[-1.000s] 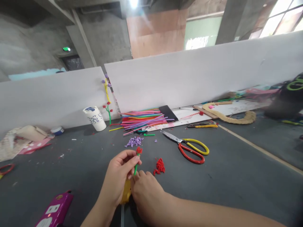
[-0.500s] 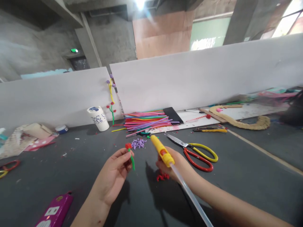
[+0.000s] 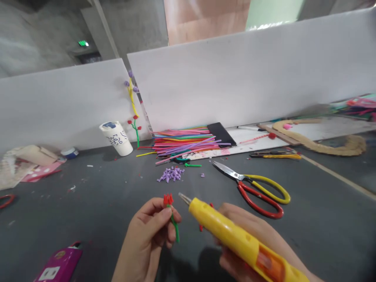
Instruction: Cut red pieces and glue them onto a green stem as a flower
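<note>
Between thumb and fingers, my left hand point(image 3: 151, 231) pinches a small pipe-cleaner flower point(image 3: 168, 200) with a red head and a short green stem. My right hand point(image 3: 235, 239) is wrapped round a yellow glue gun point(image 3: 229, 231). The gun's metal nozzle points left and sits just right of the red head, apart from it. Some red bits show partly behind the gun. Beyond my hands lies a heap of purple cut pieces point(image 3: 172, 174), with a short green stem piece point(image 3: 193, 165) beside it.
Scissors point(image 3: 243, 178) with red and yellow handles lie to the right. A bundle of coloured pipe cleaners point(image 3: 182, 143) and a black phone point(image 3: 221, 134) are at the back. A white cup point(image 3: 117, 139) stands back left; a purple power-strip-like box point(image 3: 60, 264) is front left.
The view has tilted down. The glue gun has swung from pointing away to pointing left, its nozzle now near the red flower head. My left hand still holds the flower.
</note>
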Motion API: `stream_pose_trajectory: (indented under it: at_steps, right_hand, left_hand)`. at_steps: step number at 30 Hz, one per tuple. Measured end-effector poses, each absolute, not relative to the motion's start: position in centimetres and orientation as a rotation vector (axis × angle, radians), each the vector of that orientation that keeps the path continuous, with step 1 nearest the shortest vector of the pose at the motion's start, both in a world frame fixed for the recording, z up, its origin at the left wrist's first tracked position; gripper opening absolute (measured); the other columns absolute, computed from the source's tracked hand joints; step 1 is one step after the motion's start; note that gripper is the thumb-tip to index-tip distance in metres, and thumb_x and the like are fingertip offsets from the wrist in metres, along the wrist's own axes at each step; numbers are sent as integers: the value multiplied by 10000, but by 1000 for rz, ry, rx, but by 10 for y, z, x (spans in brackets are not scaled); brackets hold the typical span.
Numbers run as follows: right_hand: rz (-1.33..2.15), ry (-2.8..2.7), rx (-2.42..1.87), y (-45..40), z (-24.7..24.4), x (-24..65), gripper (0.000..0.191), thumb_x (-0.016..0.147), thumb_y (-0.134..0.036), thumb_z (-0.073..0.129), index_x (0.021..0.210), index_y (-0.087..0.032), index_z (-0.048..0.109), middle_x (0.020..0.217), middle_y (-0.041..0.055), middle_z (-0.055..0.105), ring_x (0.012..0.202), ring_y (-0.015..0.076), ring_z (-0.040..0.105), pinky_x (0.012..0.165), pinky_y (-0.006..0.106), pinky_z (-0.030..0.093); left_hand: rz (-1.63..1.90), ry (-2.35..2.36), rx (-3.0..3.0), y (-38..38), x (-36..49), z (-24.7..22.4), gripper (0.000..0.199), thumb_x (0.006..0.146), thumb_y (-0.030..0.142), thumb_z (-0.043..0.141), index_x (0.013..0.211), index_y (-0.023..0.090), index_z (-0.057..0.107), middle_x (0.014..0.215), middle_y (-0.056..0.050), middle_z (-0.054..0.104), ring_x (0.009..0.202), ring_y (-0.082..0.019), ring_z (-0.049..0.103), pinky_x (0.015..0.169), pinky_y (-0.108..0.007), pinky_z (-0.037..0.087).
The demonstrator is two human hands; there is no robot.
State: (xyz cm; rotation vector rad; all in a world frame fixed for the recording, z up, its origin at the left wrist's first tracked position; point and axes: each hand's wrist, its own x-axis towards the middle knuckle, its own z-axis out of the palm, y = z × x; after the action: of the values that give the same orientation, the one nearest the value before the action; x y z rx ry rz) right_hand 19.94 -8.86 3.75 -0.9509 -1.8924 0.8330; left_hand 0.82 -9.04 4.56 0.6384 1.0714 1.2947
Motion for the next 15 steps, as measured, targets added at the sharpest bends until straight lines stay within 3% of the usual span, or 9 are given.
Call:
stream_pose_trajectory:
  at_steps: [5, 15]
  right_hand:
    - [673, -2190, -816, -93, 31, 209, 138, 840, -308, 568, 747, -208, 543, 766, 59, 582, 699, 174, 572, 619, 268, 478]
    - [332, -2312, -853, -96, 34, 206, 251, 901, -213, 452, 662, -221, 374, 561, -16, 461, 520, 131, 459, 483, 265, 376]
  left_hand:
    - [1322, 1165, 637, -92, 11, 46, 127, 603, 181, 800, 647, 123, 696, 565, 11, 650, 379, -24, 486, 358, -93, 346]
    - [1292, 1116, 612, -93, 12, 45, 101, 599, 134, 804, 640, 143, 712, 568, 14, 642, 425, -51, 507, 381, -121, 405]
